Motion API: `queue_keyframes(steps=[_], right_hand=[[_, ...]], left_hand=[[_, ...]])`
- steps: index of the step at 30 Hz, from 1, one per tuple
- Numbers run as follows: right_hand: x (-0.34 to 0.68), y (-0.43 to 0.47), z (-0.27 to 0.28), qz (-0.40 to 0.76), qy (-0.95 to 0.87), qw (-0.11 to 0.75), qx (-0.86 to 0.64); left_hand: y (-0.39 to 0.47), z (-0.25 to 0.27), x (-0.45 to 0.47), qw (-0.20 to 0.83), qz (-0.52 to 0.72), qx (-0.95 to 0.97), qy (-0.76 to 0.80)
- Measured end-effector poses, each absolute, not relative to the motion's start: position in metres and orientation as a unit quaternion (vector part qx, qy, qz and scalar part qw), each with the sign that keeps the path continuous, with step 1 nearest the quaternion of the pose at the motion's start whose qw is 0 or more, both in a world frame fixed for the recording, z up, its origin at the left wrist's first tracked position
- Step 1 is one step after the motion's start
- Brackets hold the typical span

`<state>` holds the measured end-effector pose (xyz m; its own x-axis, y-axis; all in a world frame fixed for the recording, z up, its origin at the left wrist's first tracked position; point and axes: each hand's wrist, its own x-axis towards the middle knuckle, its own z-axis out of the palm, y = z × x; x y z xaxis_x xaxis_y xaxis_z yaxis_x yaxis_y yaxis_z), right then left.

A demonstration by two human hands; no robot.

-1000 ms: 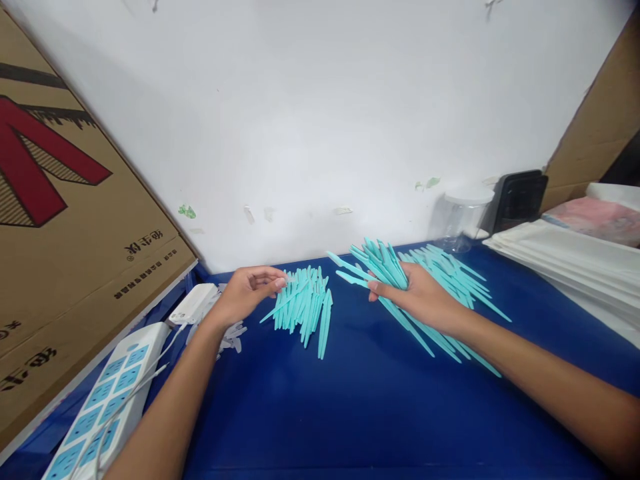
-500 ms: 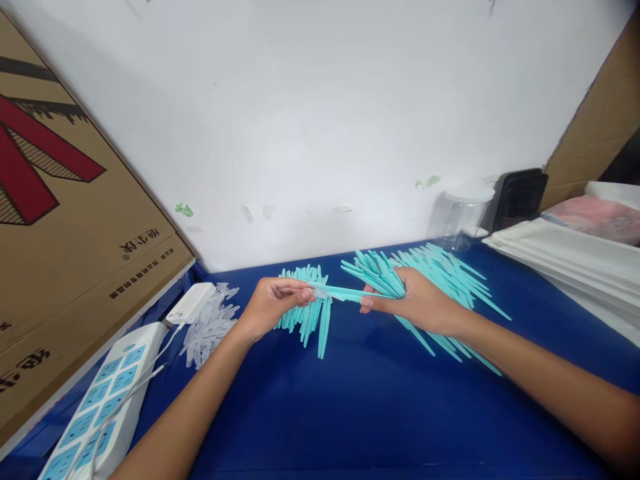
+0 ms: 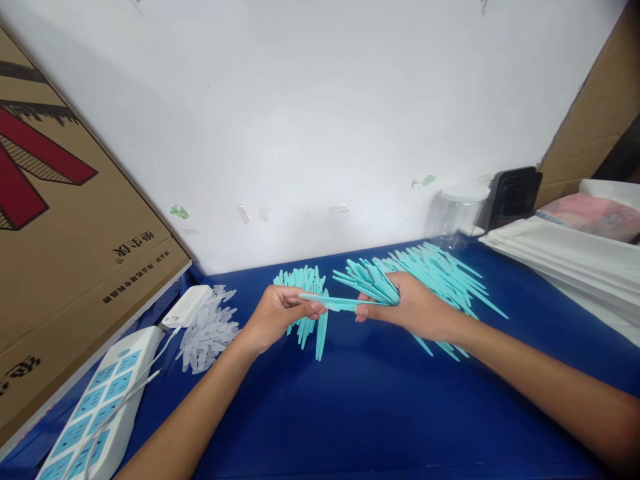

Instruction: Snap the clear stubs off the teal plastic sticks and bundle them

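Note:
My left hand (image 3: 290, 310) is closed in a pinch on one end of a slim teal eyebrow razor (image 3: 343, 304), which lies almost level between both hands. My right hand (image 3: 400, 307) is wrapped round a fanned bunch of teal eyebrow razors (image 3: 367, 279), its thumb and fingers also pressing the other end of that single razor. Behind my left hand lies a neat pile of teal razors (image 3: 320, 333). A larger spread of teal razors (image 3: 435, 270) lies behind my right hand. Small translucent caps (image 3: 205, 337) are heaped to the left of my left hand.
A white power strip (image 3: 95, 407) with cables and a white adapter (image 3: 187, 305) are at the left, beside a large cardboard box (image 3: 60, 220). A clear jar (image 3: 457, 217), a black container (image 3: 515, 197) and stacked white sheets (image 3: 590, 260) stand at right on the blue table (image 3: 350, 413).
My left fingers have shifted slightly down along the razor, and its end now sticks out past them; the translucent piece by my fingertips no longer shows. The right hand keeps its bunch.

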<state>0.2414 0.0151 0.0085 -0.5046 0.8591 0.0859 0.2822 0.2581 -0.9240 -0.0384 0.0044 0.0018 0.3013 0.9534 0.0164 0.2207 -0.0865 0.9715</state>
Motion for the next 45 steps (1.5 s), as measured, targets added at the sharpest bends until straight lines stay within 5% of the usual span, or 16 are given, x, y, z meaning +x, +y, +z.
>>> queue_keyframes(steps=[10,17,24,34,45], right_hand=[[0.236,0.013,0.005,0.466,-0.733,0.329,-0.37],[0.245,0.022,0.006,0.404,-0.716,0.382,-0.422],[0.25,0.027,0.008,0.4,-0.691,0.368,-0.476],[0.275,0.052,0.015,0.263,-0.739,0.315,-0.534],[0.291,0.07,-0.008,0.083,-0.763,0.144,-0.624]], left_hand=[[0.004,-0.001,-0.033,0.466,0.357,0.657,0.472],[0.016,0.043,-0.127,0.159,0.143,0.749,0.627],[0.02,0.04,-0.194,0.29,-0.059,0.699,0.651],[0.024,0.03,-0.187,0.312,-0.051,0.692,0.648],[0.023,0.037,-0.161,0.213,0.05,0.724,0.654]])
